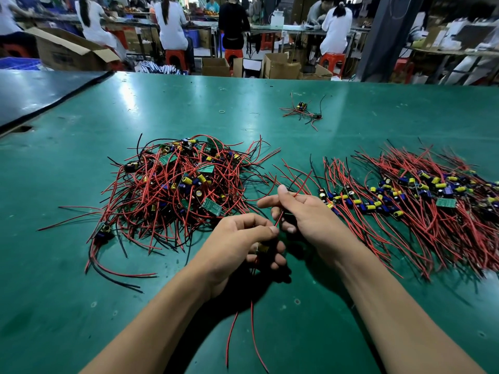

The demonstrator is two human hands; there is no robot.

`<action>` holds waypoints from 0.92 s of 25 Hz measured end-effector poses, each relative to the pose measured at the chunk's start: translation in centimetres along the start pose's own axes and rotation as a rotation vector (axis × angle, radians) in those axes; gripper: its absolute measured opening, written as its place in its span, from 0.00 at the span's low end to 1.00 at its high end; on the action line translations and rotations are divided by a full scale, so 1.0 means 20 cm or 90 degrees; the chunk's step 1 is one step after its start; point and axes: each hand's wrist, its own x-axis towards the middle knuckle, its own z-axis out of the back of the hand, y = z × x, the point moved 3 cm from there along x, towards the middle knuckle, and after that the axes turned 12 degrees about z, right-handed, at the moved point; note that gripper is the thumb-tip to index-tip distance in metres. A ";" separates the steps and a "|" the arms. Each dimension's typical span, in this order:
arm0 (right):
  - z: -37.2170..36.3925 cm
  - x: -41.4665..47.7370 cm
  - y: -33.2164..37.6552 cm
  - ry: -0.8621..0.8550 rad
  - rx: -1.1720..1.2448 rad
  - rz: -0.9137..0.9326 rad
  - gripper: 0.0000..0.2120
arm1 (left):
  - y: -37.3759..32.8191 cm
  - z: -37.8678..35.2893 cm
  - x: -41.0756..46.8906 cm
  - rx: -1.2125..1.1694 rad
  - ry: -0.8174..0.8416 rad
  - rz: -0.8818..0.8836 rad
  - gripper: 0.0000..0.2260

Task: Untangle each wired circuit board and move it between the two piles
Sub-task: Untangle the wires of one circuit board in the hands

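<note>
A worker's left hand (240, 238) curls around a wired circuit board (262, 248) held just over a green work table (81, 265), the board's yellow capacitor showing between the fingers. The right hand (307, 214), close beside it, pinches a red wire (303, 184) that runs down toward the left hand. Two more red leads (253, 333) trail from under the left hand toward the camera. A tangled pile (175, 184) of boards lies to the left, and a straightened pile (405, 201), its wires roughly parallel, to the right. A small cluster of boards (302, 112) and a rubber band (222, 112) lie farther back. Seated workers (172, 25) face benches beyond.
</note>
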 end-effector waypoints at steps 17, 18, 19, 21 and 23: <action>-0.02 -0.01 -0.03 -0.008 0.128 -0.120 0.22 | 0.00 -0.01 0.01 -0.030 -0.039 -0.072 0.06; -0.01 0.00 -0.03 -0.021 0.125 -0.123 0.24 | 0.01 -0.01 0.01 -0.021 -0.042 -0.074 0.06; 0.00 0.00 -0.03 -0.028 0.139 -0.127 0.25 | 0.01 -0.01 0.01 -0.012 -0.045 -0.075 0.05; 0.01 0.00 -0.02 -0.036 0.208 -0.145 0.27 | 0.01 -0.01 0.01 0.008 -0.043 -0.077 0.04; 0.02 -0.01 -0.01 -0.028 0.271 -0.172 0.23 | 0.02 -0.01 0.00 0.027 -0.031 -0.076 0.04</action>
